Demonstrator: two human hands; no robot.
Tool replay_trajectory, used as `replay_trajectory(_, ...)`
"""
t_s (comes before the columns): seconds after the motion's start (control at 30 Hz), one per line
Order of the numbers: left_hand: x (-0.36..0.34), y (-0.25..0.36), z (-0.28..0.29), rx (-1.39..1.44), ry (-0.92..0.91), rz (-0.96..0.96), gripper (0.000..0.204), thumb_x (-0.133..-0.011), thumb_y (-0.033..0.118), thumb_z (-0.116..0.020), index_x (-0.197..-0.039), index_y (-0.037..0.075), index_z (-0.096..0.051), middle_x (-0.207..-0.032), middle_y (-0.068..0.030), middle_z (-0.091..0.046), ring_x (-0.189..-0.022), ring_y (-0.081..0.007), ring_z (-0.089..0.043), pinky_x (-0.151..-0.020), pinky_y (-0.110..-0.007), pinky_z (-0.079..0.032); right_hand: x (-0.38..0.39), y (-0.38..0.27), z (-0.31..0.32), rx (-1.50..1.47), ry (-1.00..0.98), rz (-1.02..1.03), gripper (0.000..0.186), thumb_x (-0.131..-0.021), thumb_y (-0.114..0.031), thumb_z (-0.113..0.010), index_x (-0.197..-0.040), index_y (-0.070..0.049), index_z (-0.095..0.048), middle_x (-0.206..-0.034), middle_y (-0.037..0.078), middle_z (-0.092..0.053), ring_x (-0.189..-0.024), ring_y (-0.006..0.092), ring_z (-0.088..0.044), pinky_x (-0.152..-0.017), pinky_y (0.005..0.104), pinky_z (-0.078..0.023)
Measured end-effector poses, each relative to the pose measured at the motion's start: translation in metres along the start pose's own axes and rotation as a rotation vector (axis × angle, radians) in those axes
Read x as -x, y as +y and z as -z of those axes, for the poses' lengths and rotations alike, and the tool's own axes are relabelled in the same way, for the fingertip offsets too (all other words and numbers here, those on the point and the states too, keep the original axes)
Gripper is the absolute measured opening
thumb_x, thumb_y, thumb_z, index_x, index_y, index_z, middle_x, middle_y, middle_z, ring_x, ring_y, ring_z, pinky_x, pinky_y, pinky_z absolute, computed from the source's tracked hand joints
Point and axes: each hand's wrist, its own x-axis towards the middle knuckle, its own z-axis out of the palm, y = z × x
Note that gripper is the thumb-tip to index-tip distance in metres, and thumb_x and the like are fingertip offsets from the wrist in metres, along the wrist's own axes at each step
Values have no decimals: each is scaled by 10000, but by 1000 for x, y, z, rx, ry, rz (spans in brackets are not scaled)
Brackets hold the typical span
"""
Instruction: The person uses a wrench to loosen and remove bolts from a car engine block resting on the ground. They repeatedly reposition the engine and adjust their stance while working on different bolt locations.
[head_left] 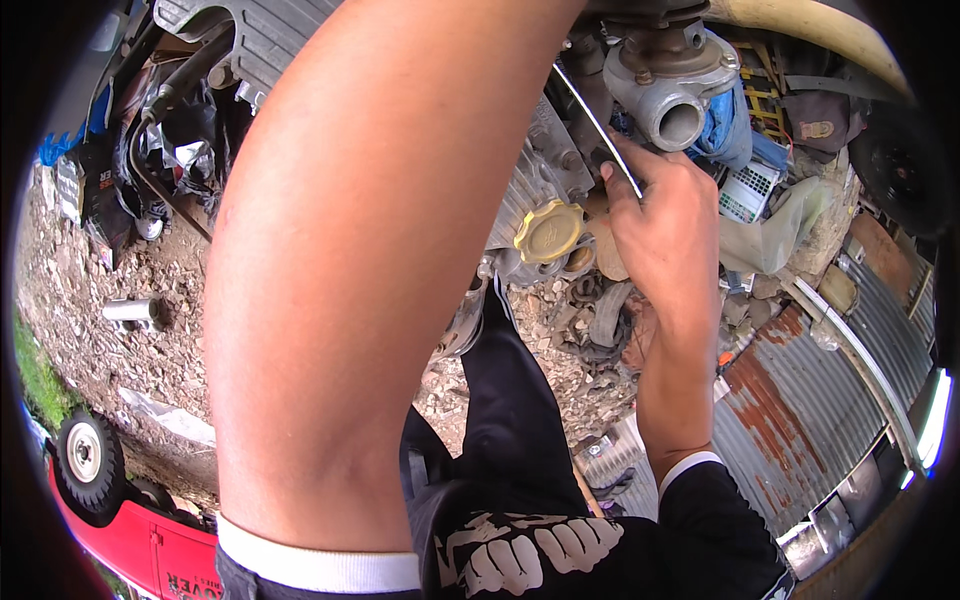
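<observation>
My left forearm (350, 270) crosses the middle of the view and runs out at the top; the left hand itself is out of sight. My right hand (665, 205) is closed beside an engine, its thumb and fingers around the near end of a thin shiny metal rod (597, 122). The rod's far end runs toward the top, behind my left arm. Just above the right hand sits a grey metal turbocharger housing (672, 112) with a round opening. A yellow oil filler cap (550, 231) lies left of the hand, on the engine (512, 205).
A ribbed grey cover (285, 35) is at the top left. Rubble ground (180, 270) holds a metal cylinder (132, 312). Rusty corrugated sheets (775, 400) lie on the right, near a dark tyre (900, 170). A red vehicle (140, 545) stands at lower left.
</observation>
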Motion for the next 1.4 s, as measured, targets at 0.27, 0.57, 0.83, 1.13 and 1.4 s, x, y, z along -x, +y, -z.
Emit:
replay_trajectory(0.27, 12, -1, 14, 162, -63, 125, 492, -842, 332, -640, -1266, 89, -699, -1358, -132, -643, -1261, -260, -615, -1057, -380, -485, -14, -16, 21, 49, -110, -32, 157, -820, -8, -664, -948, 59, -728, -734, 291, -640, -738, 445, -665, -680, 481, -518)
replay_trajectory(0.57, 14, -2, 10, 136, 7, 64, 485, -865, 357, -596, -1251, 84, -708, -1342, -137, -649, -1262, -267, -614, -1053, -387, -490, -18, -11, 22, 123, -153, 77, 133, -834, -19, -637, -906, 59, -717, -742, 268, -654, -726, 432, -675, -684, 480, -543)
replay_trajectory(0.83, 17, -3, 14, 162, -25, 92, 485, -871, 373, -582, -1238, 85, -715, -1338, -144, -650, -1260, -276, -614, -1053, -389, -490, -53, -26, 40, 375, -170, 466, 74, -764, -5, -606, -734, 56, -636, -742, 237, -653, -740, 421, -660, -721, 464, -554)
replay_trajectory(1.13, 9, 1, 18, 86, -116, 70, 493, -870, 371, -577, -1244, 77, -706, -1350, -147, -642, -1259, -278, -613, -1053, -377, -487, -126, -61, 62, 690, -472, 812, 156, -710, -117, -637, -701, 31, -686, -745, 228, -691, -761, 359, -704, -765, 422, -550)
replay_trajectory(1.4, 7, -15, 22, 199, -171, -20, 492, -868, 361, -577, -1256, 86, -702, -1330, -141, -656, -1243, -258, -626, -1047, -361, -490, -38, -19, 43, 229, -225, 191, 137, -820, -15, -662, -919, 54, -729, -778, 262, -671, -735, 411, -674, -686, 462, -529)
